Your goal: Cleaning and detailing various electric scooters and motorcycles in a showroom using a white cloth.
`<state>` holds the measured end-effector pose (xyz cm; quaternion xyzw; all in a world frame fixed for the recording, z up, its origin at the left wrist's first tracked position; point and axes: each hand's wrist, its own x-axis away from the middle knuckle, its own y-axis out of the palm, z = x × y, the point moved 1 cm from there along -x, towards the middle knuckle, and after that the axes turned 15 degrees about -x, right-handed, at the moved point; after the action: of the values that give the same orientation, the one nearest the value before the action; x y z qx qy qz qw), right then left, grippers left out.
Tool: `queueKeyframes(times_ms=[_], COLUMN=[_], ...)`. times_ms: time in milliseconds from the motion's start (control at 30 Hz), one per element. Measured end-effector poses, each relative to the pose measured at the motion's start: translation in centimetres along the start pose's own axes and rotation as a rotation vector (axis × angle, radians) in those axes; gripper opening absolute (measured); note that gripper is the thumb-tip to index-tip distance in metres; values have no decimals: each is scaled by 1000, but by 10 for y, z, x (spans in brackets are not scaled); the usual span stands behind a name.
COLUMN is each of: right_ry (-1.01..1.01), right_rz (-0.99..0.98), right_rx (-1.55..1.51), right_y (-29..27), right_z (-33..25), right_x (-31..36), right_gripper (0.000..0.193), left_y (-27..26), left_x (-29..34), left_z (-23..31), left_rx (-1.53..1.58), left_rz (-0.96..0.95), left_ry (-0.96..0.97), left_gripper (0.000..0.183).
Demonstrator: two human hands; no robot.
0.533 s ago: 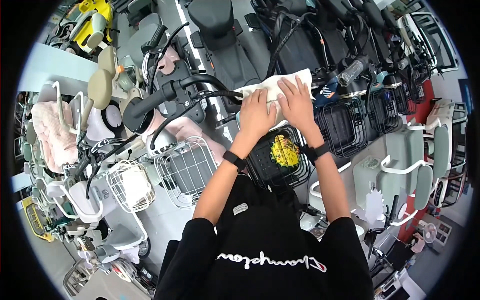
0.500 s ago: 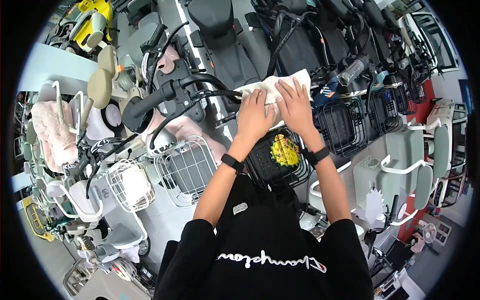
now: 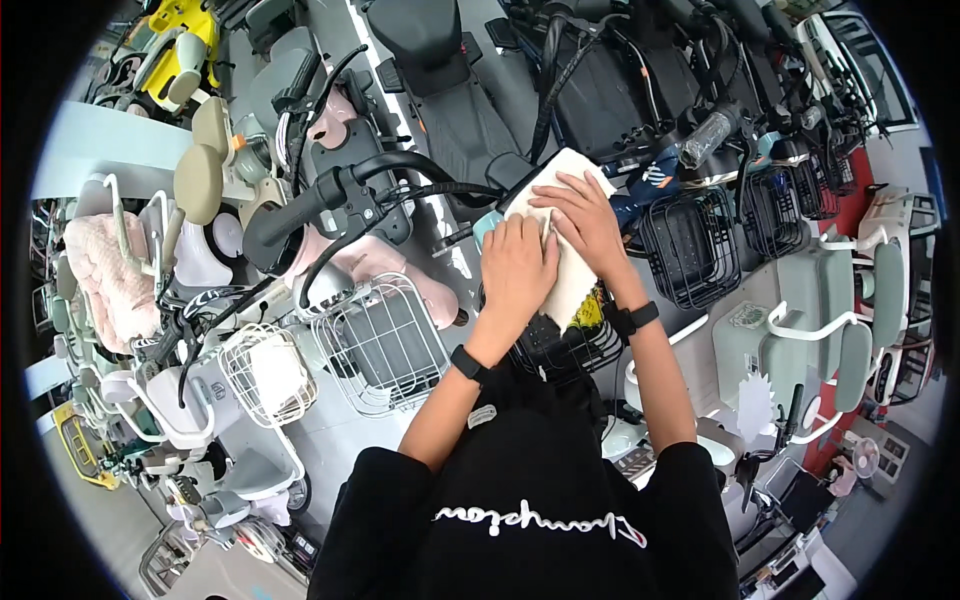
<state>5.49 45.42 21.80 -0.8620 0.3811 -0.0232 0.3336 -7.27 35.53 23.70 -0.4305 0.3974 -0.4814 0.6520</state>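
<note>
Ideally, the cloth (image 3: 571, 288), at the upper centre of the frame, was to be pressed evenly under both palms, its loose lower corner guided clear of the black basket (image 3: 602, 352). The left hand (image 3: 518, 265) was laid on it with fingers bent, the right hand (image 3: 590, 228) with fingers extended; whether any fold was gripped could not be told. Cream-white, soft-looking fabric was seen, creased between the hands and slanted across the frame.

Scooter shop or showroom, apparently: dark scooters (image 3: 462, 128) crowded the upper centre; pale scooters (image 3: 200, 186), the left; a grey-green scooter (image 3: 745, 335), the right.
</note>
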Motion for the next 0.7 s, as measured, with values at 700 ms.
queueKeyframes(times_ms=[700], right_ry=[519], right_rz=[333], right_rx=[-99], right_y=[12], right_z=[-93], right_x=[243], right_gripper=[20], left_y=[4], left_x=[115], left_z=[48], left_rx=[341], left_rz=[-369], left_ry=[595], left_gripper=[26])
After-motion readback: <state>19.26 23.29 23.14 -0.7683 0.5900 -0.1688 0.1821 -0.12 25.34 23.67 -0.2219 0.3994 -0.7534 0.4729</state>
